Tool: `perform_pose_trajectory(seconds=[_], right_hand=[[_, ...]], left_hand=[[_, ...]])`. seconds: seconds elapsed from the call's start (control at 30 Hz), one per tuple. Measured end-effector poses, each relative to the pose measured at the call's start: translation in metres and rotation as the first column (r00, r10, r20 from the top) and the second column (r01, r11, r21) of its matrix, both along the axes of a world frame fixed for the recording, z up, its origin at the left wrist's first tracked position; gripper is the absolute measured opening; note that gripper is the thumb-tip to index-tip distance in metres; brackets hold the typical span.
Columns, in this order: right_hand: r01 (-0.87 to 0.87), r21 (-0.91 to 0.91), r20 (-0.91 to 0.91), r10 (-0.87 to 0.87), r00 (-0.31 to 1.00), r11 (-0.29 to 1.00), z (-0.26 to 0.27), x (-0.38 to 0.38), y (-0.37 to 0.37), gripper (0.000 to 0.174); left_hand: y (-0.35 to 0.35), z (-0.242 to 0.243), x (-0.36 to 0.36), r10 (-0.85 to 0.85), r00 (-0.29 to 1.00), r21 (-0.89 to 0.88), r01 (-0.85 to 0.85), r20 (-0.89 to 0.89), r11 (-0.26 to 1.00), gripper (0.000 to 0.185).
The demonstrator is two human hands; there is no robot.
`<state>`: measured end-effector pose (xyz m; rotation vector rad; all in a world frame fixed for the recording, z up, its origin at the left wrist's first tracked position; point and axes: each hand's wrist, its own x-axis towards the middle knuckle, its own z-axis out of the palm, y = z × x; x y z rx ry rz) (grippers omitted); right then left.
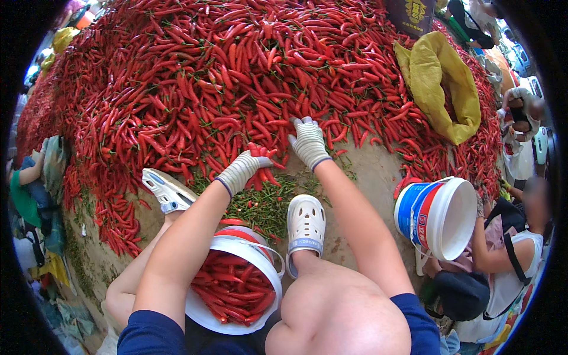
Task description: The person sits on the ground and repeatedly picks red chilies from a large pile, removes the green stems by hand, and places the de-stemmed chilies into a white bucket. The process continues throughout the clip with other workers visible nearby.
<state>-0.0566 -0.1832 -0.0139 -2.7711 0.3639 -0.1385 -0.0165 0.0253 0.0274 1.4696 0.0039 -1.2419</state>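
Note:
My left hand [243, 171], in a striped grey-white glove, grips a small bunch of red chili peppers [262, 155] over a patch of green stems [266, 204]. My right hand [309, 143], gloved alike, rests at the near edge of the big chili heap [248, 84]. Its thumb is apart from the fingers, and I see nothing held in it. Between my legs, tilted toward me, a white plastic bucket [278, 288] holds many red chilies [235, 284] without visible stems.
An opened yellow woven sack [466, 128] lies on the heap at right. Another white bucket [404, 208] with a blue and red label is beside a seated person [510, 253]. My white clogs [306, 222] stand on the bare ground [372, 168]. Other people are at both sides.

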Motion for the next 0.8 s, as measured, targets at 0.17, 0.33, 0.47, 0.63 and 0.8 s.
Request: perform_pose_trajectory(seconds=[0.17, 0.33, 0.47, 0.63, 0.8], right_hand=[[0.055, -0.130, 0.024, -0.053, 0.998, 0.990, -0.008, 0.005, -0.002, 0.029], [-0.091, 0.459, 0.277, -0.045, 0.960, 0.884, -0.027, -0.046, 0.047, 0.015], [-0.065, 0.747, 0.209, -0.141, 0.968, 0.661, 0.005, -0.076, 0.085, 0.019], [-0.136, 0.859, 0.175, -0.035, 0.984, 0.494, 0.022, -0.085, 0.087, 0.026], [-0.223, 0.494, 0.054, 0.226, 0.973, 0.841, -0.008, -0.062, 0.048, 0.019]], left_hand=[[-0.006, -0.012, 0.006, 0.215, 0.977, -0.058, -0.216, -0.010, 0.975, 0.025], [-0.014, 0.008, 0.002, 0.438, 0.898, -0.258, -0.435, -0.050, 0.863, 0.021], [-0.011, 0.003, 0.003, 0.337, 0.931, -0.275, -0.364, -0.142, 0.890, 0.018], [-0.005, -0.001, 0.010, 0.429, 0.849, -0.255, -0.508, -0.308, 0.822, 0.017], [0.013, -0.009, 0.019, 0.363, 0.923, -0.206, -0.383, -0.130, 0.901, 0.023]])
